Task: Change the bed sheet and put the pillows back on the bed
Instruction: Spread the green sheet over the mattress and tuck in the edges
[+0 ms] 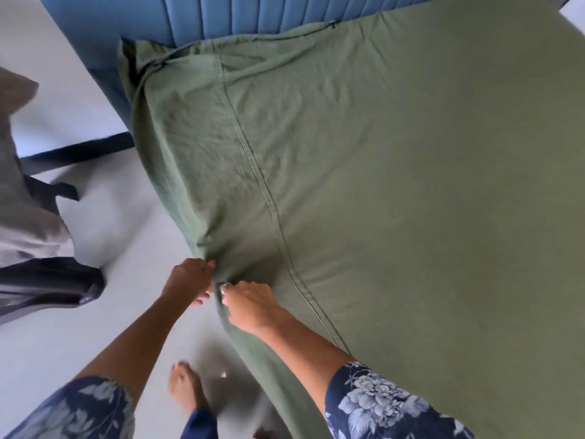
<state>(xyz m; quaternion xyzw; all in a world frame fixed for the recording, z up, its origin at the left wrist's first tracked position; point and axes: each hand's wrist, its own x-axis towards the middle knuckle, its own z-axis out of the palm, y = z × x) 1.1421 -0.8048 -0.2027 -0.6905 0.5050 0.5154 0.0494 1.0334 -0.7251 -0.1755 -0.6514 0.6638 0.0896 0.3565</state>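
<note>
A green bed sheet (pixel 395 172) covers the mattress, with a stitched seam running down its left part and wrinkles near the head corner. Its left side hangs over the bed's edge. My left hand (pixel 190 282) grips the hanging sheet at the bed's side, fingertips curled into the cloth. My right hand (pixel 250 304) lies just beside it on the edge, fingers curled over a fold of the same sheet. No pillows are in view on the bed.
A blue padded headboard (pixel 240 17) stands at the top. A heap of grey cloth (pixel 28 223) with dark fabric under it lies on the pale floor (pixel 126 236) at the left. My bare foot (pixel 185 388) stands beside the bed.
</note>
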